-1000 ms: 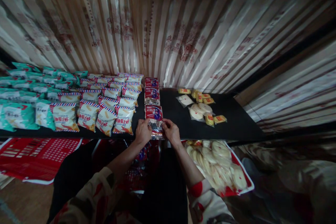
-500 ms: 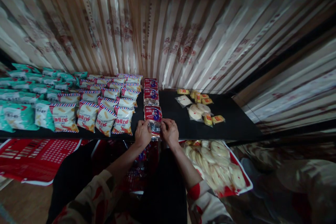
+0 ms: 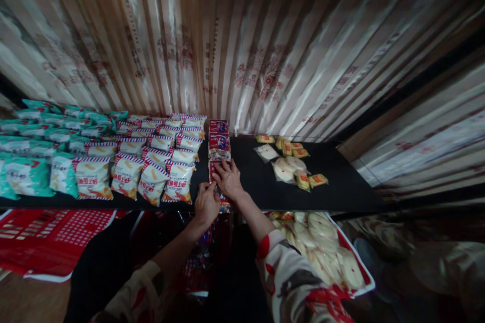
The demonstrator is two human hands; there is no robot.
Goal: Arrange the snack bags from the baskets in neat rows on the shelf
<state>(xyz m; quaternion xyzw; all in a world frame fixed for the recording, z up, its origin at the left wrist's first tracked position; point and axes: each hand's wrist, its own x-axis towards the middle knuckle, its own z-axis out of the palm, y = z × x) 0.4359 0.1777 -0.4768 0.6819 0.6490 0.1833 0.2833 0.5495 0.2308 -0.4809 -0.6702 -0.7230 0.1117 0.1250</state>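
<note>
A shiny red snack packet point(image 3: 213, 169) lies at the front of a short column on the black shelf point(image 3: 257, 189), mostly covered by my hands. My right hand point(image 3: 229, 181) rests flat on top of it, fingers outstretched and slightly spread. At its left edge, my left hand point(image 3: 207, 205) is closed, with curled fingers gripping the side. Behind it stand more red packets point(image 3: 219, 142) with a cartoon figure printed on them. Close on the left are white snack bags point(image 3: 178, 181) with striped red and blue edges.
Teal snack bags point(image 3: 28, 176) fill the far left of the shelf. Yellow packs point(image 3: 302, 180) and round pale wrapped discs point(image 3: 283, 169) lie to the right. Below are a red basket point(image 3: 87, 227) and a tray of pale wrapped discs point(image 3: 335, 252). A pleated curtain point(image 3: 242, 50) hangs behind.
My right hand has moved from the packet's right edge onto its top, flattening out. My left hand stays at the left side. The view has tilted slightly upward.
</note>
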